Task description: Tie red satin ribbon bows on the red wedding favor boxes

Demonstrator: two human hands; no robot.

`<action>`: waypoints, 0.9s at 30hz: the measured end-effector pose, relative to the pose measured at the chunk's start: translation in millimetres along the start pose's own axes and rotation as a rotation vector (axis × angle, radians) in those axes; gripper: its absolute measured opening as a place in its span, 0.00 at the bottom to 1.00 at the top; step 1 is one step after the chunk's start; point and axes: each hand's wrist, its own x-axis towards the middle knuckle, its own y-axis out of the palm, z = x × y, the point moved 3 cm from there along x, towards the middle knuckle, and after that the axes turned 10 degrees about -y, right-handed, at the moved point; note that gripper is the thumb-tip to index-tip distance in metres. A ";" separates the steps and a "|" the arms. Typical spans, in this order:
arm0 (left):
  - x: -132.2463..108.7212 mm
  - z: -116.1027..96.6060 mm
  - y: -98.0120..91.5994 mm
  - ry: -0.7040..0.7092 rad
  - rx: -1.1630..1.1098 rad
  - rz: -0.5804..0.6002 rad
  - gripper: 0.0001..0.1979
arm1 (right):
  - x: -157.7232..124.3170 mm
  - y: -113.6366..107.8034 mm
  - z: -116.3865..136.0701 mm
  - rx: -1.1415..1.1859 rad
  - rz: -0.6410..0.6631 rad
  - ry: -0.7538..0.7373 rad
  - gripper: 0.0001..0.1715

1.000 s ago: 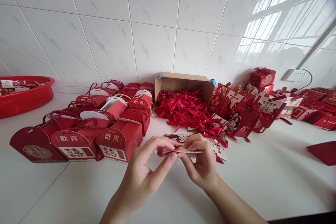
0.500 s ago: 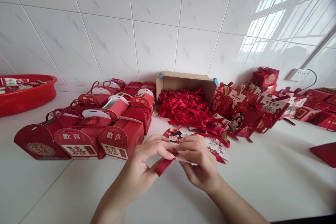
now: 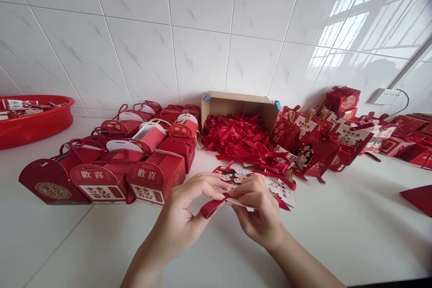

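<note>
Head view, sole view inspected. Noted in front of the cardboard box (image 3: 240, 98), over the white bench (image 3: 317, 229): left hand (image 3: 185, 209) and right hand (image 3: 259, 207), fingertips close together. Grip of the left hand: narrow, holding a red ribbon loop (image 3: 210, 208) between thumb and fingers. Grip of the right hand: likewise narrow, holding a pale card piece (image 3: 241, 203), largely covered by fingers. Unable to tell whether joined to the ribbon.

Also recorded: in the cardboard box and spilling forward, a tangled ribbon pile (image 3: 236, 137); in front, just beyond the hands, printed cards (image 3: 279, 190) flat on the bench; to the left, cord-handled gift boxes (image 3: 158, 172); farther left, a red plastic basin (image 3: 50, 127); to the right, couple-printed gift boxes (image 3: 319, 158).

Judged risks: slipping of the loop, from smooth-looking material under a fingertip-only pinch; creasing of the card piece, from uneven finger pressure; twisting of the loop, from turning one hand against the other; shifting of the printed cards, from snagging on loose ribbon ends.
</note>
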 end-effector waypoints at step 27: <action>-1.1 7.3 6.4 -0.196 -0.312 -0.112 0.18 | -1.8 6.2 -2.0 0.313 0.005 0.223 0.16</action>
